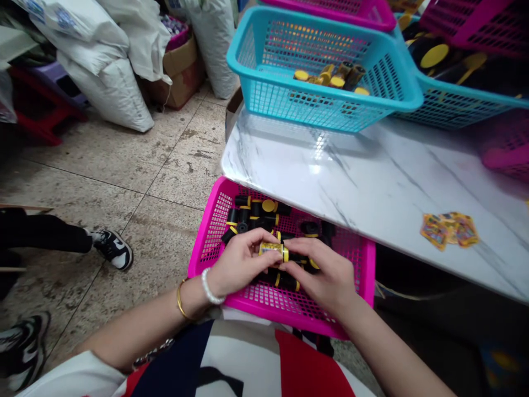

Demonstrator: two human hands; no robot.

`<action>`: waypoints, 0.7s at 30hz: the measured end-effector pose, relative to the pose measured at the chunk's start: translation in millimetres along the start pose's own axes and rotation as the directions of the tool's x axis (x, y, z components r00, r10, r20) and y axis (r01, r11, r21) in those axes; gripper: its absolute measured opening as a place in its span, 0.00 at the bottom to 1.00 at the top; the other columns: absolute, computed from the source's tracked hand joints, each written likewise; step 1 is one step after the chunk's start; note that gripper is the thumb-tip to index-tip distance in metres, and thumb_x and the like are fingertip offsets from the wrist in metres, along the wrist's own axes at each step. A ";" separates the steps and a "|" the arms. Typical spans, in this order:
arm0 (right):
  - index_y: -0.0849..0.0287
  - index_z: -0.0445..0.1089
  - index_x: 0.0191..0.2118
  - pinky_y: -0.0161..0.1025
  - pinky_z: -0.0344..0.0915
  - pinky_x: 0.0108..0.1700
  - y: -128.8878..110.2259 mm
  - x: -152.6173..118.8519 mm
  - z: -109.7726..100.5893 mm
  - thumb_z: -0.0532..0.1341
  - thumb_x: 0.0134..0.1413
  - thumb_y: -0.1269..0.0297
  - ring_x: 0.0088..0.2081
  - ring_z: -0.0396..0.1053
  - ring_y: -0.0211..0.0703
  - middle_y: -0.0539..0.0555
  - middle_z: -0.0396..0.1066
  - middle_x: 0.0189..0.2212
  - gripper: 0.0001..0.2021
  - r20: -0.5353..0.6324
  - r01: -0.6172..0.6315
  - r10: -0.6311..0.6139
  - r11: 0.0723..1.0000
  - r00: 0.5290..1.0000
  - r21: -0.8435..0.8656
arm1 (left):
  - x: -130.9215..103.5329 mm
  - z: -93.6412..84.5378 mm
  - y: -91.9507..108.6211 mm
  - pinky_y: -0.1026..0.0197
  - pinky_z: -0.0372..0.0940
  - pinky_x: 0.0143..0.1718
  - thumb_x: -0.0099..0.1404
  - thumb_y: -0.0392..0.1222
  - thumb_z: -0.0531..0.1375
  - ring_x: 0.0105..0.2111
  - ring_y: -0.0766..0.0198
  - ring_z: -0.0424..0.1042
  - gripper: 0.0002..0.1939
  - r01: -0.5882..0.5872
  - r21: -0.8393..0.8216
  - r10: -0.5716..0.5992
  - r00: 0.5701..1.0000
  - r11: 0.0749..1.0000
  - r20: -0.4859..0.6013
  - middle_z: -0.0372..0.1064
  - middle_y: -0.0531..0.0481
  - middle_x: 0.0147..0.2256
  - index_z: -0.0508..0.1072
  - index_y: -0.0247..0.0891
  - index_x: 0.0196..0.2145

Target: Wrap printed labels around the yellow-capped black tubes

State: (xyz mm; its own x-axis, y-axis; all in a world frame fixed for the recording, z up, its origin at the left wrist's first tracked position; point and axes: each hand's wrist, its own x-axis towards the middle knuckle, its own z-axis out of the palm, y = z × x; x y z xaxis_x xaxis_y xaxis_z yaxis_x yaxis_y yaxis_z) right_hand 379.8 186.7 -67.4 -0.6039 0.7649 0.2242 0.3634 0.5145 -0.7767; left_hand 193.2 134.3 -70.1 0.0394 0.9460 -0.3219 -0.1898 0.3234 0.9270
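Note:
Above the pink basket point(199, 247), my left hand point(237, 262) is closed around a small canister point(270, 251) with a yellow label and a yellow end. My right hand point(324, 273) pinches at the canister's right end with thumb and fingers. Part of the canister is hidden behind my fingers. Beneath both hands, several black canisters point(255, 208) with yellow caps lie loose in the basket. On the marble-patterned table, a few yellow printed stickers or labels point(449, 230) lie overlapped to the right.
A blue basket point(326, 107) holding several yellow-capped canisters stands on the white table point(289, 160). Another blue basket point(458, 102) sits at the far right. White sacks point(124, 91) and a cardboard box point(182, 71) rest on the floor. At left, a person's shoe point(113, 249) shows.

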 end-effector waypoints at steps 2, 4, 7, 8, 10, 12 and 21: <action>0.54 0.74 0.41 0.44 0.74 0.42 1.6 -1.4 8.3 0.68 0.50 0.64 0.38 0.76 0.46 0.54 0.76 0.37 0.11 -0.036 -0.148 0.157 0.971 0.987 0.186 | -2.6 1.6 1.5 0.63 0.65 0.37 0.60 0.42 0.64 0.34 0.62 0.71 0.09 -0.146 0.159 0.161 0.983 0.976 -0.086 0.74 0.46 0.35 0.76 0.37 0.38; 0.55 0.74 0.41 0.43 0.75 0.40 1.9 -2.9 13.2 0.69 0.49 0.62 0.35 0.76 0.45 0.54 0.76 0.36 0.12 -0.008 -0.268 0.290 0.896 0.957 0.354 | -3.1 1.8 2.8 0.63 0.65 0.39 0.60 0.42 0.63 0.36 0.61 0.71 0.09 -0.201 0.216 0.217 0.974 0.956 -0.057 0.73 0.46 0.37 0.76 0.38 0.39; 0.55 0.74 0.41 0.43 0.75 0.41 1.3 -4.3 10.6 0.69 0.49 0.62 0.35 0.75 0.44 0.54 0.74 0.36 0.12 0.051 -0.329 0.347 0.819 0.936 0.470 | -0.3 -2.2 1.6 0.65 0.64 0.30 0.61 0.44 0.63 0.30 0.65 0.70 0.12 -0.100 0.078 0.099 0.995 0.992 0.016 0.72 0.48 0.34 0.73 0.38 0.41; 0.54 0.73 0.42 0.43 0.75 0.41 1.1 -4.3 7.7 0.69 0.49 0.63 0.36 0.75 0.43 0.54 0.73 0.38 0.13 0.074 -0.335 0.345 0.803 0.936 0.492 | 0.8 -4.2 0.0 0.66 0.63 0.27 0.61 0.46 0.63 0.27 0.67 0.69 0.14 -0.045 0.011 0.044 0.998 0.999 0.041 0.71 0.49 0.32 0.72 0.37 0.42; 0.53 0.72 0.47 0.41 0.75 0.40 1.4 -3.4 0.9 0.69 0.49 0.64 0.36 0.74 0.42 0.55 0.71 0.41 0.17 0.153 -0.349 0.318 0.776 0.936 0.526 | 2.3 -8.1 -4.5 0.68 0.60 0.22 0.61 0.49 0.62 0.21 0.69 0.66 0.16 0.068 -0.082 -0.059 0.993 0.994 0.101 0.70 0.51 0.26 0.69 0.37 0.43; 0.51 0.73 0.48 0.39 0.74 0.39 2.3 -2.2 -3.9 0.68 0.51 0.65 0.37 0.73 0.40 0.55 0.69 0.43 0.17 0.230 -0.350 0.266 0.780 0.936 0.519 | 1.9 -10.2 -8.8 0.69 0.58 0.19 0.62 0.51 0.62 0.16 0.71 0.64 0.17 0.153 -0.122 -0.134 0.979 0.981 0.155 0.69 0.53 0.21 0.69 0.35 0.40; 0.50 0.77 0.37 0.39 0.73 0.35 3.9 -1.2 -0.9 0.69 0.50 0.68 0.35 0.70 0.39 0.52 0.66 0.38 0.08 0.176 -0.264 0.197 0.740 0.964 0.618 | -4.3 -4.0 -12.8 0.71 0.62 0.14 0.55 0.52 0.68 0.15 0.70 0.67 0.19 0.309 -0.380 -0.183 0.925 0.872 0.332 0.69 0.52 0.20 0.68 0.34 0.33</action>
State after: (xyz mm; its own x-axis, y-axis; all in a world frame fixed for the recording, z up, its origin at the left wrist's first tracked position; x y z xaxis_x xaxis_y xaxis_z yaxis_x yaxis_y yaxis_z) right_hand 382.5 188.2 -70.2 -0.6360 0.7706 -0.0407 -0.0100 -0.0610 -0.9981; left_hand 191.5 126.0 -81.3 0.3970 0.8242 -0.4038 -0.5258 0.5648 0.6360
